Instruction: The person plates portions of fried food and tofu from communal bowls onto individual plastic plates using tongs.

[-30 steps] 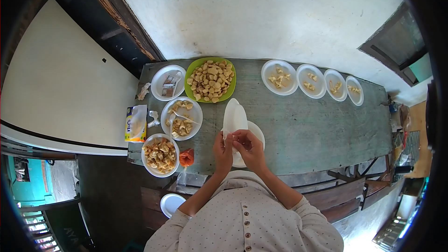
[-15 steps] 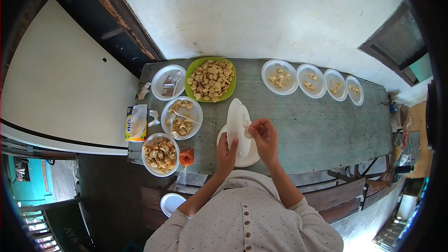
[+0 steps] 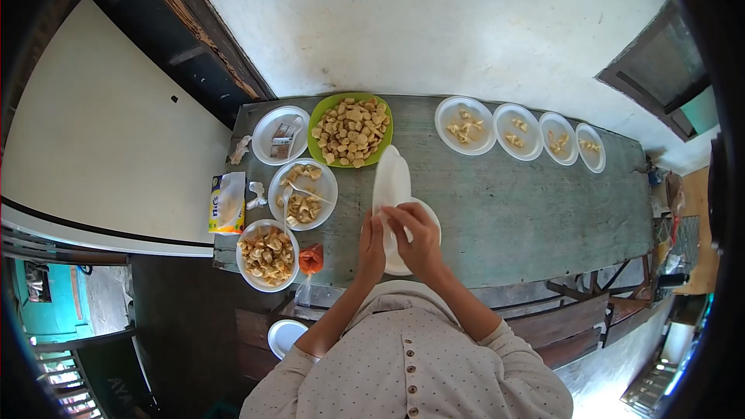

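Observation:
In front of my body, a white disposable plate (image 3: 392, 174) is tilted up nearly on edge. My left hand (image 3: 371, 248) grips it at its lower left side. The curled fingers of my right hand (image 3: 420, 239) press against the plate's inner face. A white tissue showed in those fingers a moment ago; now they hide it. Under both hands another white plate (image 3: 432, 221) lies flat on the table. Just beyond the raised plate is a green bowl (image 3: 312, 149) heaped with pale brown round pieces of food (image 3: 353, 132).
Left are a plate of cut pieces with spoons (image 3: 330, 206), a fuller plate (image 3: 268, 256), a red bag (image 3: 311, 258), a tissue pack (image 3: 226, 206) and a plate with a packet (image 3: 268, 128). Several plates with small portions, including one plate (image 3: 444, 120), line the wall side of the table (image 3: 535, 217).
My right hand has moved left and slightly down onto the plate's inner face, hiding the tissue. The raised plate has shifted slightly up and left. Plates around it stay put.

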